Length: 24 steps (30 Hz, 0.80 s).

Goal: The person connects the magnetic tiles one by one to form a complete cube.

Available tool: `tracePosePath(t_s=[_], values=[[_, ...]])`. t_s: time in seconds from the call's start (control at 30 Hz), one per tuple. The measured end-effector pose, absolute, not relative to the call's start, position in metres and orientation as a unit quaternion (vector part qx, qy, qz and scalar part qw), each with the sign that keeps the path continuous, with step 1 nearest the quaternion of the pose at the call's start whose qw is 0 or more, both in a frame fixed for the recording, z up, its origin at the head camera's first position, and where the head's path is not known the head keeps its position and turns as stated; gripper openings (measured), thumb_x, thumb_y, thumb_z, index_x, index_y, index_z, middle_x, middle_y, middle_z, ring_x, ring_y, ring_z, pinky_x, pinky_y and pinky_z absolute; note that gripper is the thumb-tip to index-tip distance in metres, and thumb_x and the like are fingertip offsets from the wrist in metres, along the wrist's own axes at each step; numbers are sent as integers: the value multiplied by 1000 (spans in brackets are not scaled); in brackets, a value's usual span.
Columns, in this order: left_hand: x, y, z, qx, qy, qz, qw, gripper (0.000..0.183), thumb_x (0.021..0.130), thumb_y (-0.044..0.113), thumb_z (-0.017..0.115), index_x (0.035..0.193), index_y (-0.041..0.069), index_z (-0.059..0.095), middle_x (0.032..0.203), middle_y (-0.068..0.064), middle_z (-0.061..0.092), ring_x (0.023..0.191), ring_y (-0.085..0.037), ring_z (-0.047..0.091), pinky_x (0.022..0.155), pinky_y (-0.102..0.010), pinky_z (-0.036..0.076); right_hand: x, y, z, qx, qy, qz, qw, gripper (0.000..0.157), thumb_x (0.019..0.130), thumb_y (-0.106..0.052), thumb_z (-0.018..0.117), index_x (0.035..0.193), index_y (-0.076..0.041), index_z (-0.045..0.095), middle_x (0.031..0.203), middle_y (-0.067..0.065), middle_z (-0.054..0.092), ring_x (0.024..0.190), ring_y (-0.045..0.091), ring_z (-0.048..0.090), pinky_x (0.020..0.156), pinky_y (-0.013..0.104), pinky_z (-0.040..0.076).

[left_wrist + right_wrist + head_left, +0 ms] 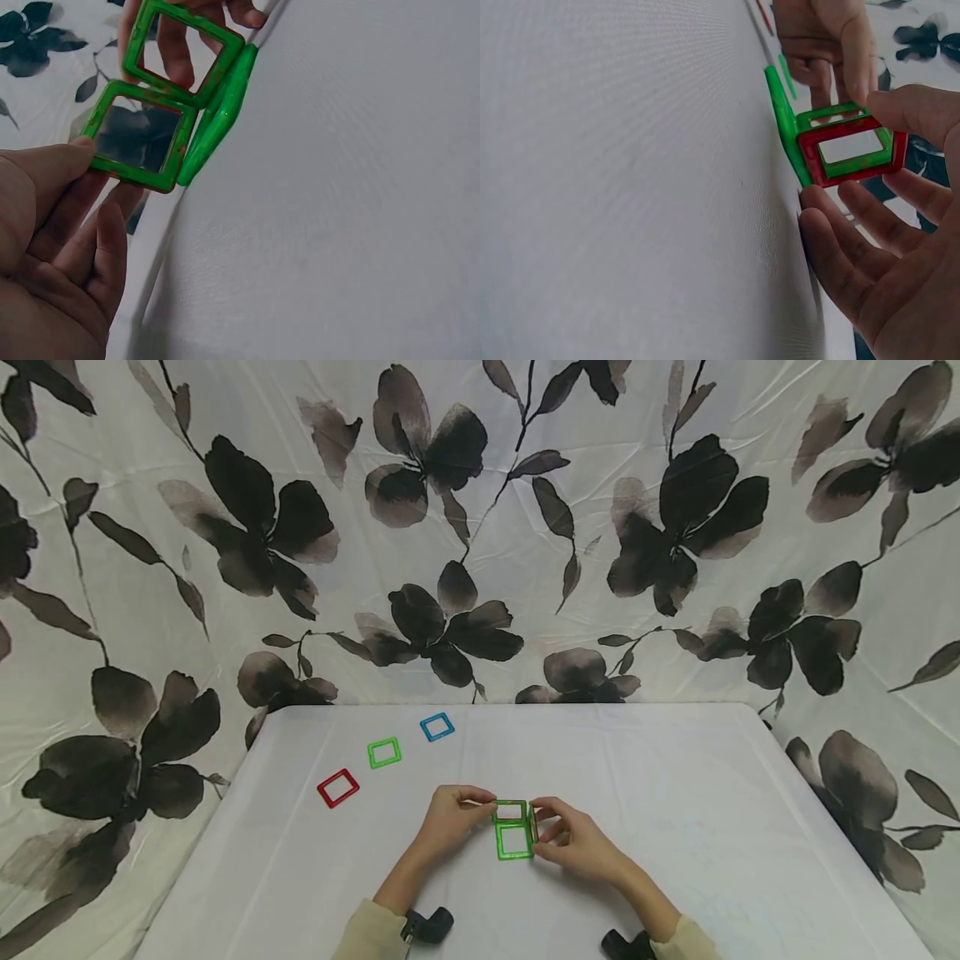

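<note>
A green square magnetic tile lies flat on the white table in front of me. Along its far edge stands a second green tile, whose left side my left hand pinches between thumb and fingers. On the right edge a third upright tile looks red from outside, with green within its frame in the right wrist view. My right hand holds this one, thumb at its top corner and fingertips along its outer side. In the left wrist view the two upright tiles meet at a corner.
Three loose square frames lie at the table's back left: a red one, a green one and a blue one. The white table ends against a floral cloth behind it.
</note>
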<state>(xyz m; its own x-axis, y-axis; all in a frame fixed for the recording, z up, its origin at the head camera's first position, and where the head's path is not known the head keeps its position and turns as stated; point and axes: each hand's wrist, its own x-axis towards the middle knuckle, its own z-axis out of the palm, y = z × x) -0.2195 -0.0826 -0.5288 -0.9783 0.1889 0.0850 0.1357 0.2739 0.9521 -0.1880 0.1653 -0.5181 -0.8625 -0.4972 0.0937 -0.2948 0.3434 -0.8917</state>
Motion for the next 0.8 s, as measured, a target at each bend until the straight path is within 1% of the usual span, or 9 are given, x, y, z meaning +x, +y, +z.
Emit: tracePosePath(t_s=[0.2, 0.33, 0.53, 0.67, 0.8], values=[[-219, -80, -532, 93, 796, 598, 20, 11, 84, 17, 76, 92, 8, 77, 89, -2, 72, 75, -15, 70, 65, -28, 54, -189, 165, -519, -242, 811, -522, 107, 58, 85, -13, 76, 136, -13, 49, 118, 10, 60, 88, 19, 64, 72, 30, 54], [-219, -79, -535, 93, 795, 599, 20, 12, 84, 18, 77, 90, 8, 77, 87, -2, 72, 73, -16, 70, 62, -27, 54, -189, 166, -520, -237, 810, -525, 108, 58, 84, -13, 77, 135, -12, 50, 120, 11, 60, 87, 19, 64, 71, 31, 54], [-216, -77, -530, 101, 807, 582, 23, 9, 83, 17, 78, 88, 10, 77, 84, 1, 72, 68, -14, 68, 57, -27, 52, -189, 166, -520, -234, 806, -534, 104, 57, 84, -13, 77, 134, -12, 50, 127, 13, 57, 88, 20, 65, 72, 31, 54], [-215, -77, -528, 102, 809, 578, 34, 9, 81, 16, 80, 87, 10, 77, 83, 1, 72, 68, -14, 68, 56, -28, 52, -189, 166, -521, -238, 802, -537, 106, 58, 85, -12, 76, 136, -10, 50, 128, 15, 56, 89, 21, 65, 71, 31, 54], [-215, -78, -528, 106, 804, 583, 58, 11, 80, 15, 80, 89, 10, 75, 85, 0, 72, 72, -15, 69, 60, -29, 54, -190, 167, -520, -240, 801, -535, 116, 60, 85, -10, 75, 139, -9, 48, 130, 15, 55, 91, 21, 64, 72, 31, 54]])
